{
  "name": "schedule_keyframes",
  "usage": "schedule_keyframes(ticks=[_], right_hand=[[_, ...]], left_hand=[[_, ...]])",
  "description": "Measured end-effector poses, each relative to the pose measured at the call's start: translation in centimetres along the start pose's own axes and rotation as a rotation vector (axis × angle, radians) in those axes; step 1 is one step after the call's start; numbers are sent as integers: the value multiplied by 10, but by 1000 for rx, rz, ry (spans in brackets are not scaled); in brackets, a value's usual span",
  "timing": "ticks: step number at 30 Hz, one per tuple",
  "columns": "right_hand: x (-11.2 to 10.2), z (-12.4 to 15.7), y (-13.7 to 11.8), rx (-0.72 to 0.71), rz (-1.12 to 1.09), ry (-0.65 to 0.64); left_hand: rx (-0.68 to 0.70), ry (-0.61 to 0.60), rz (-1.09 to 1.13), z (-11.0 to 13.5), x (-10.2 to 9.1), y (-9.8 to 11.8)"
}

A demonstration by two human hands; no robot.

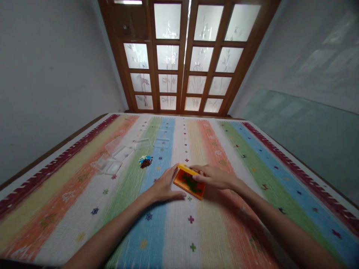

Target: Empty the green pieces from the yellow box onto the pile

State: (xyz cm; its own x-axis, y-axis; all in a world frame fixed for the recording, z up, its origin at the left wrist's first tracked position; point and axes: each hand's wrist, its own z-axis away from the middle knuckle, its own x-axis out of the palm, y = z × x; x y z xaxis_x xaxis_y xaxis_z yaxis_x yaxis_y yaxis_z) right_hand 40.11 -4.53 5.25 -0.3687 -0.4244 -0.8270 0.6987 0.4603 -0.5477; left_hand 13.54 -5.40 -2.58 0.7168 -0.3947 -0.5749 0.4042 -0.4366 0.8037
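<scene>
In the middle of the head view, a small orange box (181, 181) with a yellow edge is tilted, its open side facing me. Several small dark green pieces (192, 183) lie inside it. My left hand (165, 186) is around the left end of the box, fingers at the upper corner and thumb stretched along the lower side. My right hand (211, 176) grips the upper right part, its fingers over the yellow edge; some fingertips are hidden. Left of the box is a pile of tiny blue, pale yellow and dark red pieces (145, 161).
Several clear plastic containers (112, 167) stand on the left of the table, with another clear container (161, 143) farther back. A striped cloth (174, 239) covers the table. Wooden doors with glass panes (168, 56) rise beyond it, and a glass sheet (303, 127) leans at the right wall.
</scene>
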Motion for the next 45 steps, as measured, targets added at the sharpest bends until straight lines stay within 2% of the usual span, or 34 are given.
schedule_keyframes(ticks=[1,3,6,9,15,22,27,30,35,39,45], right_hand=[[-5,-3,1,-7,-87,3],[-14,-9,11,23,-209,97],[-15,-11,34,232,-424,309],[-1,-6,50,398,-702,451],[31,4,61,352,-1081,567],[30,-11,68,356,-1296,539],[34,-26,64,312,-1362,469],[36,-33,59,284,-1373,452],[37,-37,55,270,-1415,409],[41,-25,58,312,-1422,360],[53,-13,64,299,-1348,443]], left_hand=[[7,-8,19,-1,2,-1],[13,-5,59,-1,4,-3],[0,9,90,0,4,-5],[-27,26,92,3,6,-2],[-69,32,307,3,9,4],[-119,78,574,0,-8,2],[-243,-47,825,6,-18,6],[-298,-33,964,8,-20,9],[-328,27,957,9,-30,10],[-298,166,830,11,-54,7],[-189,610,563,19,-106,-7]])
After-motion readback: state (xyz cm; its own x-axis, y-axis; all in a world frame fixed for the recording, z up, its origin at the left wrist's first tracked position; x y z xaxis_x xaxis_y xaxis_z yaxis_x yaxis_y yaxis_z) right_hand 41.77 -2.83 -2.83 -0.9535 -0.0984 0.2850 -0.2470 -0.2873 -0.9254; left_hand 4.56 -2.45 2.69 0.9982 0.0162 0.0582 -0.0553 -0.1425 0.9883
